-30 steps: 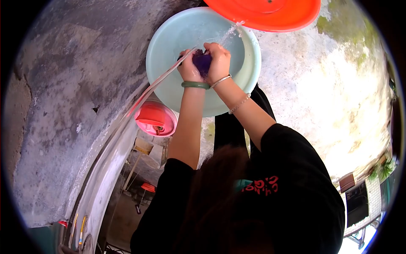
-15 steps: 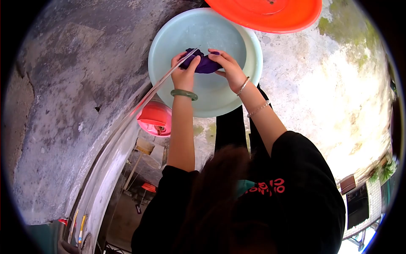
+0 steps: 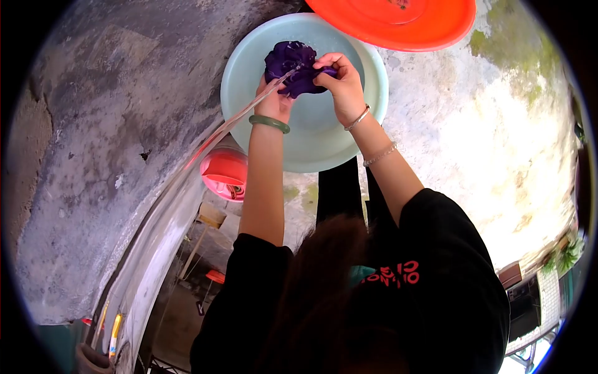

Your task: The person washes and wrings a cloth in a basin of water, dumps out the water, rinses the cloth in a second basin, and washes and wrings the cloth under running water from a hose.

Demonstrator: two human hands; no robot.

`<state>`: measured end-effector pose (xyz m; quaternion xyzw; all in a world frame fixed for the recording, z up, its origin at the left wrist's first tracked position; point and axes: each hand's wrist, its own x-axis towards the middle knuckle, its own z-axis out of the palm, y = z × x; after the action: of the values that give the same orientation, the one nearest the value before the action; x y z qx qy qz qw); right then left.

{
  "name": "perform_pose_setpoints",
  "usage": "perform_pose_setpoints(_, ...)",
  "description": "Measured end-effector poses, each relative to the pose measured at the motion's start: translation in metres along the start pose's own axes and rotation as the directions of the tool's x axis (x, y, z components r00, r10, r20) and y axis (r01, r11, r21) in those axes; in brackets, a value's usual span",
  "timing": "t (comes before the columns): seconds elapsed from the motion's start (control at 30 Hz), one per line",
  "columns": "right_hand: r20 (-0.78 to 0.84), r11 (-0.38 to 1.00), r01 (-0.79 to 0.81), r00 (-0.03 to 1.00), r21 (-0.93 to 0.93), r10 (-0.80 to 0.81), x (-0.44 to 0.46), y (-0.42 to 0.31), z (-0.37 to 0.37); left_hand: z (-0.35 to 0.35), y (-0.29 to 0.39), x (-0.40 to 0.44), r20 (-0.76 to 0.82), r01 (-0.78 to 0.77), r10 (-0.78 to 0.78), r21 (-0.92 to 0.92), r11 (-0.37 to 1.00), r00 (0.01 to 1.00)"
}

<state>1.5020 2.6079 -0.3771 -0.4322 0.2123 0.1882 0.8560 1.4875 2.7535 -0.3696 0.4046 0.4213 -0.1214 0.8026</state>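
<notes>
A wet-looking purple cloth (image 3: 290, 57) is spread between my hands over a pale green basin (image 3: 379, 93). My left hand (image 3: 274, 105), below a green bangle, supports the cloth from underneath; most of its fingers are hidden by the fabric. With thumb and fingers, my right hand (image 3: 344, 82) pinches the cloth's right edge. A thin pale stream (image 3: 249, 107), which looks like running water, slants from the lower left onto the cloth, where small white splashes show.
An orange-red basin (image 3: 430, 31) overlaps the back right of the pale one. A smaller pink-red container (image 3: 227, 171) stands at the near left. Along the left runs a grey concrete surface (image 3: 93, 137). Sunlit ground (image 3: 473, 137) lies to the right.
The cloth has gone from a bunched roll to a wider spread and has risen farther from me. My left hand has shifted under it, and my right hand has moved slightly up and right.
</notes>
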Motion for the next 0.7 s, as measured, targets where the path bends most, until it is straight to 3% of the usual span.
perform_pose_setpoints(0.07, -0.012, 0.997, -0.029, 0.999, 0.078, 0.03, 0.005, -0.005, -0.01, 0.009, 0.001, 0.001, 0.021, -0.144, 0.143, 0.081, 0.986, 0.99)
perform_pose_setpoints(0.17, 0.04, 0.995, -0.102, 0.994, 0.019, 0.101, 0.008, -0.02, -0.005, 0.02, 0.004, -0.005, 0.089, -0.211, 0.204, 0.08, 0.974, 0.975)
perform_pose_setpoints(0.27, 0.14, 0.965, -0.262, 0.956, 0.007, 0.258, 0.008, -0.033, 0.005, 0.031, 0.011, -0.012, 0.171, -0.153, 0.15, 0.006, 0.988, 0.974)
perform_pose_setpoints(0.37, 0.217, 0.925, -0.366, 0.915, 0.099, 0.339, 0.008, -0.04, 0.01, 0.032, 0.024, -0.014, 0.325, 0.015, 0.055, -0.208, 0.978, 0.944)
perform_pose_setpoints(0.47, 0.224, 0.941, -0.312, 0.934, 0.13, 0.279, 0.012, -0.037, 0.007, 0.051, 0.042, -0.03, 0.257, 0.036, -0.01, -0.1, 0.994, 0.966)
perform_pose_setpoints(0.5, 0.187, 0.941, -0.301, 0.944, 0.154, 0.271, 0.012, -0.037, 0.006, 0.051, 0.038, -0.03, 0.162, -0.078, 0.064, 0.084, 0.993, 0.985)
perform_pose_setpoints(0.6, 0.078, 0.96, -0.193, 0.98, 0.201, 0.181, 0.013, -0.029, 0.004, 0.046, 0.035, -0.028, 0.107, -0.171, 0.136, 0.46, 0.871, 0.985)
perform_pose_setpoints(0.7, 0.067, 0.93, -0.234, 0.972, 0.282, 0.225, 0.01, -0.029, 0.002, 0.039, 0.036, -0.023, 0.08, -0.25, 0.238, 0.351, 0.902, 0.968)
